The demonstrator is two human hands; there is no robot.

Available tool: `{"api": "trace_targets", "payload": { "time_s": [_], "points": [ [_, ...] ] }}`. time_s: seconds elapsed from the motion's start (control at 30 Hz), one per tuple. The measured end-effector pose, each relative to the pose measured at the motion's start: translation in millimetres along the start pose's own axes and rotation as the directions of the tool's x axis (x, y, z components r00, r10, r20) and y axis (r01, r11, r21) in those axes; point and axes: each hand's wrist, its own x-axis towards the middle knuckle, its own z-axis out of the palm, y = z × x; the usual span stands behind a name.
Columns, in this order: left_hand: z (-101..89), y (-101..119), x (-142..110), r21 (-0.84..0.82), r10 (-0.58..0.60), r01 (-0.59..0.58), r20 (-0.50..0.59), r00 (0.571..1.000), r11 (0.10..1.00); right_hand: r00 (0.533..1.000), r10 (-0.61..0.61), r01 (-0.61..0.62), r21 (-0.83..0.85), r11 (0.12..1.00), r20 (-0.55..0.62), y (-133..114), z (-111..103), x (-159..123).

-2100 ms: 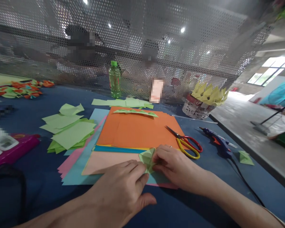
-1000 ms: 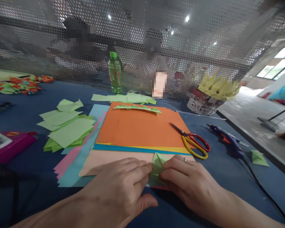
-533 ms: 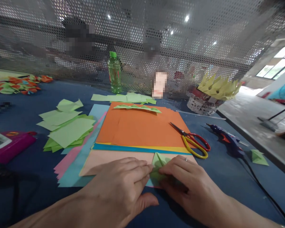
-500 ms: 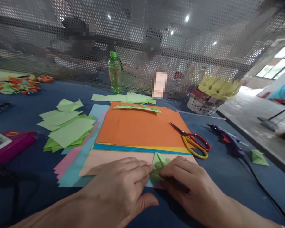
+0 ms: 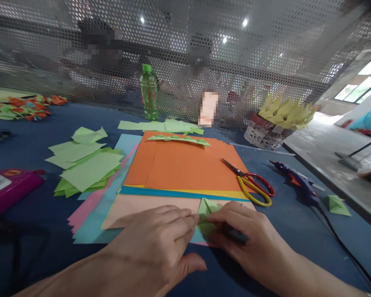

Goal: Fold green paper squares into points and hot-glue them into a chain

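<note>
Green paper (image 5: 203, 209) lies between the flattened left hand (image 5: 163, 237) and the right hand (image 5: 257, 231) pinching it.

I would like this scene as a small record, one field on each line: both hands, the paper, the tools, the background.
Left hand: palm down, fingertips beside the folded green paper
Right hand: fingers on that same paper
Loose paper: green sheets, left of the orange sheets
Scissors: blades over the orange sheets, handles red and yellow
Glue gun: right of the scissors
Background: upright green-capped bottle; container with yellow points
</note>
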Motion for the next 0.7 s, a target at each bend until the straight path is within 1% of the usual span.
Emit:
{"api": "trace_targets", "payload": {
  "time_s": [0.13, 0.33, 0.5, 0.6, 0.7],
  "points": [
    [-0.6, 0, -4, -0.004, -0.003, 0.003, 0.006, 1.000, 1.000, 0.999, -0.030, 0.030, 0.017, 0.999, 0.026, 0, -2, 1],
    [-2.9, -1, -2, -0.020, -0.006, 0.007, 0.058, 0.998, 1.000, 0.991, -0.121, 0.119, 0.035, 0.992, 0.062, 4, -5, 1],
    [0.9, -2, -3, -0.021, 0.024, -0.024, 0.020, 1.000, 0.999, 0.980, -0.178, 0.177, 0.019, 0.984, 0.093, 7, -7, 1],
    [5.1, -4, -4, -0.007, 0.035, -0.035, -0.016, 0.999, 0.999, 0.969, -0.197, 0.205, -0.041, 0.978, 0.150, 6, -9, 1],
    [6.3, -5, -3, -0.002, 0.054, -0.054, -0.045, 0.998, 0.999, 0.953, -0.239, 0.262, -0.112, 0.958, 0.186, 3, -11, 2]
  ]
}}
